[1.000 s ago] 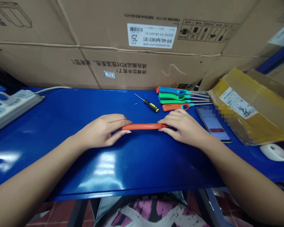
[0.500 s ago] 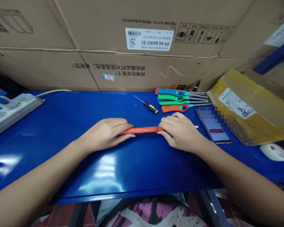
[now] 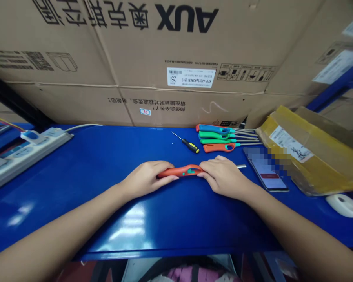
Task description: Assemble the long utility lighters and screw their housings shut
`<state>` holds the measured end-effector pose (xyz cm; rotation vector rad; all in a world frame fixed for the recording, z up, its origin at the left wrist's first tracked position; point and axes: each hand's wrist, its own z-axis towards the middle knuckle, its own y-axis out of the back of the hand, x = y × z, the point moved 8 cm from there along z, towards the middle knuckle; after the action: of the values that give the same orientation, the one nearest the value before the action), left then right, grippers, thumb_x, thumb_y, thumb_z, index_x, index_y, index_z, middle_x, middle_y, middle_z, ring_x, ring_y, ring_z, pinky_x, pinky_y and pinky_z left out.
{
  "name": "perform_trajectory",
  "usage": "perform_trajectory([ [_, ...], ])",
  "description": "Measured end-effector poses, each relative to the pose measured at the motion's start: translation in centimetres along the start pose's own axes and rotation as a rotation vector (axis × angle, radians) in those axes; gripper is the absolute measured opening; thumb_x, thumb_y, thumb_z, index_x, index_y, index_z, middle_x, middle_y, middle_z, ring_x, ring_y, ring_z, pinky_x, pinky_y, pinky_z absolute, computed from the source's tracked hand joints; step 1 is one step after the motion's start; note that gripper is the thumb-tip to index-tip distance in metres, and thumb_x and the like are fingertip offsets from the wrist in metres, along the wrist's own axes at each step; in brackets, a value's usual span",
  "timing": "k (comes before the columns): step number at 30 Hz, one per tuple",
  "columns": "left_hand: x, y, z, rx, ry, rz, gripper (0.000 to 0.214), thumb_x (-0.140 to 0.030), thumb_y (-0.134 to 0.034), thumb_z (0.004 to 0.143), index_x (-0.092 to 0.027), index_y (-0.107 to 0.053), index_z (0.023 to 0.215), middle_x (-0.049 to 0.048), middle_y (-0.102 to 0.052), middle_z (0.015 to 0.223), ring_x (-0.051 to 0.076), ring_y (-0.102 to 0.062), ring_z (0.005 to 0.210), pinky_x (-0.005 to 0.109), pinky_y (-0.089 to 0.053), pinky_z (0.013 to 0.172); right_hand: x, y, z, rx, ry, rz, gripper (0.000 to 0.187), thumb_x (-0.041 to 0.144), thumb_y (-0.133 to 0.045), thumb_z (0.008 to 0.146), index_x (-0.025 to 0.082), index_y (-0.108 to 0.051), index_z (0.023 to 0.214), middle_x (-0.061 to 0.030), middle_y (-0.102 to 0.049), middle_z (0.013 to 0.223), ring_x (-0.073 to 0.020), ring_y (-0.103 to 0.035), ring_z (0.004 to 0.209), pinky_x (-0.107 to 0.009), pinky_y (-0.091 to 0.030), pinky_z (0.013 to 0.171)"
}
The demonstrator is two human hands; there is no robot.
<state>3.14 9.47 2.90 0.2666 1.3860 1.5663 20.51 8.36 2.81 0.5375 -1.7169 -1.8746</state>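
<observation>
An orange long-nosed lighter (image 3: 182,171) with a green button lies across the blue table (image 3: 111,164), held at both ends. My left hand (image 3: 147,178) is closed round its left end. My right hand (image 3: 223,176) is closed round its right end, and the metal tip (image 3: 241,166) pokes out past my fingers. Behind, several more lighters (image 3: 217,139) in blue, green and orange lie in a row, with a small black-and-yellow screwdriver (image 3: 188,144) to their left.
Large cardboard boxes (image 3: 164,58) wall off the back of the table. A power strip (image 3: 23,150) sits at the left edge. A phone (image 3: 266,170), a yellow-taped parcel (image 3: 312,149) and a white mouse (image 3: 344,204) lie on the right.
The lighter has turned in my hands so its green button faces up. The camera has tilted up, showing more of the boxes. Both hands keep their hold.
</observation>
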Motion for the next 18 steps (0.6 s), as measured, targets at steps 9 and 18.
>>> perform_trajectory([
  [9,1.1,-0.1,-0.1,-0.028,-0.008,0.021,0.041,-0.042,-0.057,0.099,-0.019,-0.054,0.133,0.0113,-0.069,0.121,0.022,-0.069,0.105,0.034,-0.056,0.091,-0.6,0.1,0.0,-0.004,-0.09,0.04,0.034,0.047,-0.044,0.103,0.02,-0.062,0.111,-0.0067,-0.076,0.098,-0.023,-0.072,0.081,-0.031,-0.042,0.064],
  [18,0.2,-0.6,-0.1,0.039,0.009,0.055,0.042,-0.049,-0.045,0.103,-0.021,-0.053,0.133,0.01,-0.068,0.122,0.024,-0.068,0.106,0.034,-0.053,0.091,0.9,-0.8,0.3,-0.042,0.013,-0.098,0.051,0.045,-0.035,0.106,0.025,-0.045,0.151,-0.0112,-0.068,0.121,-0.0254,-0.073,0.086,-0.035,-0.054,0.067],
])
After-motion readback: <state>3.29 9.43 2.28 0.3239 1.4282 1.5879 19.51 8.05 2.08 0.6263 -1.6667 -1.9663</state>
